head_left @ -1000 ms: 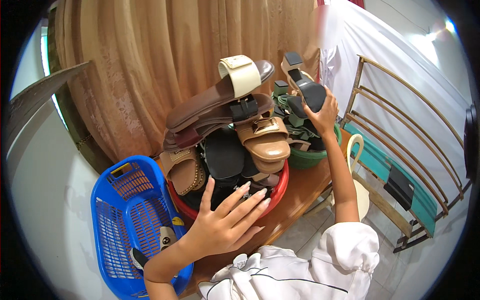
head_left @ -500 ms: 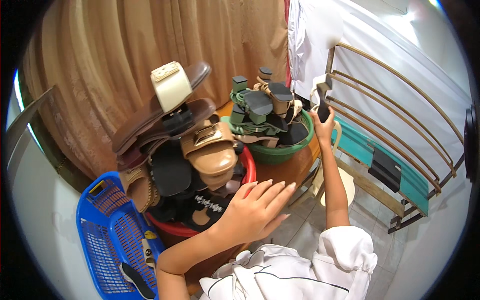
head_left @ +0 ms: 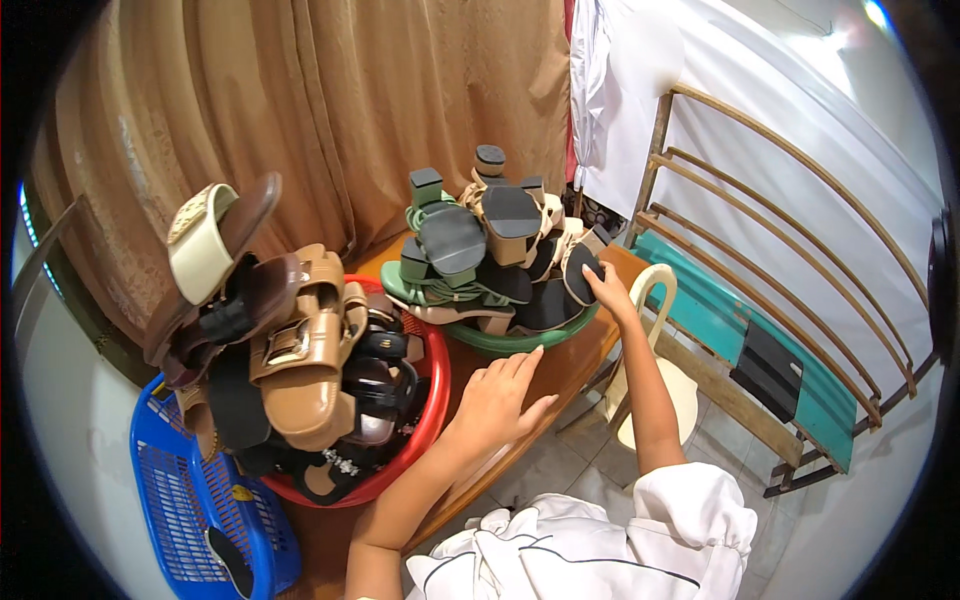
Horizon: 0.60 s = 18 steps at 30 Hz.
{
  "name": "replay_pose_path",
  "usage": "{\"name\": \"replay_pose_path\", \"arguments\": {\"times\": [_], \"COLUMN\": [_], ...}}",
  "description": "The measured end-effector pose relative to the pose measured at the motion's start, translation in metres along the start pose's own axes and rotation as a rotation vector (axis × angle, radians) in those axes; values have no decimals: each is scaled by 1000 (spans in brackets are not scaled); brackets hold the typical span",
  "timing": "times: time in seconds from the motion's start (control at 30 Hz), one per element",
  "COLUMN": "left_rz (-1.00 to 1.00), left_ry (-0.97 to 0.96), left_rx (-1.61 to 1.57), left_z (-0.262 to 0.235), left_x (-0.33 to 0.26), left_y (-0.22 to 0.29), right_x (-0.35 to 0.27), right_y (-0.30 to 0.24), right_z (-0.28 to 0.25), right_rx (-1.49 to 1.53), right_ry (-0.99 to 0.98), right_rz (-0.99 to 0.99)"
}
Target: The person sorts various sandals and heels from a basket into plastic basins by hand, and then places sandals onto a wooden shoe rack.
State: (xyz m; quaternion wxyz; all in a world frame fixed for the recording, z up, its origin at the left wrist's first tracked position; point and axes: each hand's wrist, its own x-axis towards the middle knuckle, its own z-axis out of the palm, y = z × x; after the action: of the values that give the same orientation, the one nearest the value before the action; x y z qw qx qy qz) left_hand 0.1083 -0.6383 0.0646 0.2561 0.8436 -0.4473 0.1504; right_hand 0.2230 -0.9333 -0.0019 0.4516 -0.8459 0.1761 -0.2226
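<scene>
At the right side of the green basin (head_left: 520, 342), my right hand (head_left: 610, 290) grips a block-heeled sandal (head_left: 579, 274) by its black sole. The sandal rests against a heap of heeled sandals, among them a green strappy sandal (head_left: 452, 240) and a beige one (head_left: 510, 215), several with soles turned up. My left hand (head_left: 497, 398) holds nothing; its fingers point toward the basin's front, over the table edge. Left of it stands a red basin (head_left: 437, 380), piled high with shoes such as a tan buckled slide (head_left: 300, 390) and a cream slide (head_left: 203, 245).
A blue plastic basket (head_left: 175, 510) with a dark-soled shoe in it stands at the lower left. Both basins sit on a wooden table (head_left: 560, 365). To the right are a cream plastic chair (head_left: 672, 395) and a rack with wooden rails (head_left: 790, 220). A brown curtain (head_left: 400, 100) hangs behind.
My right hand has lowered the sandal from the air beside the green basin onto its right side. My left hand has shifted slightly left. The view has turned toward the right.
</scene>
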Motion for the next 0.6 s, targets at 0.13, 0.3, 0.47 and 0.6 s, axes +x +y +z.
{"name": "replay_pose_path", "arguments": {"times": [0.13, 0.3, 0.47, 0.6], "left_rz": [-89, -99, -129, -300], "left_ry": [-26, 7, 47, 173], "left_rx": [-36, -68, -136, -193], "left_z": [38, 73, 79, 53], "left_x": [25, 45, 45, 14], "left_y": [-6, -8, -11, -13], "right_x": [-11, -17, -38, -108], "right_y": [10, 15, 18, -57], "right_z": [-15, -26, -16, -1], "right_rx": [243, 420, -63, 96], "right_ry": [-219, -268, 298, 299], "right_rz": [-72, 86, -293, -603]}}
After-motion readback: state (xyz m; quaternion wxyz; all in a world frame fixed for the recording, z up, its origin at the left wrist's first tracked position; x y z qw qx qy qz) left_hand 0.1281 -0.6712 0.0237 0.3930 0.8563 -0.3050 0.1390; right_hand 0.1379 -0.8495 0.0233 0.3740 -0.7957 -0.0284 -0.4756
